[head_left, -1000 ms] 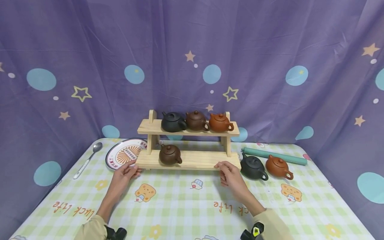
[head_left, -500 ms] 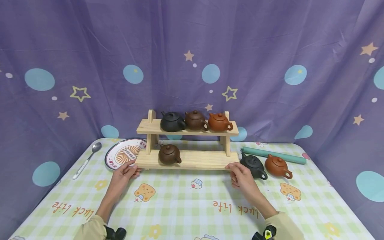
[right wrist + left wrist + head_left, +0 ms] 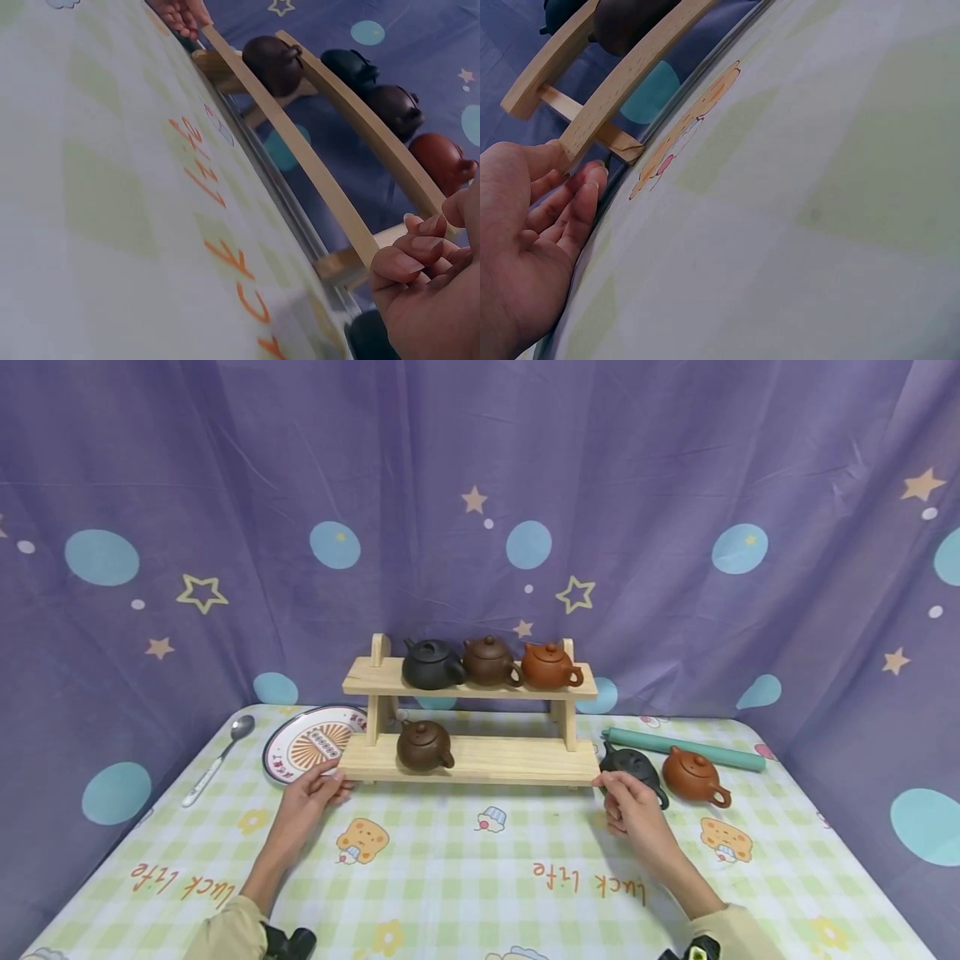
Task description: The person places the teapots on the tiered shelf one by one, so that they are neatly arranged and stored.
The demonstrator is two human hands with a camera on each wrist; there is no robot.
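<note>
A two-tier wooden display stand point(image 3: 510, 758) stands mid-table. My left hand point(image 3: 303, 810) pinches the front left corner of its lower board; in the left wrist view the thumb and fingers of that hand point(image 3: 532, 240) meet the board's end. At the front right corner my right hand point(image 3: 637, 818) holds the board with curled fingers, partly covering a black teapot point(image 3: 632, 764) behind it. A dark brown teapot point(image 3: 424, 746) sits left on the lower tier. The upper tier bears a black teapot point(image 3: 432, 666), a brown teapot point(image 3: 489, 662) and an orange-brown teapot point(image 3: 547, 667).
An orange-brown teapot point(image 3: 693, 777) stands right of the stand, before a green rolled tube point(image 3: 686, 747). To the left lie a patterned plate point(image 3: 279, 752), partly behind the stand, and a spoon point(image 3: 221, 762). A purple curtain point(image 3: 480, 460) hangs behind the checked tablecloth point(image 3: 465, 868).
My right hand has slid rightward along the front edge of the lower board to its right corner, now overlapping the black teapot. The left hand and the stand have stayed put.
</note>
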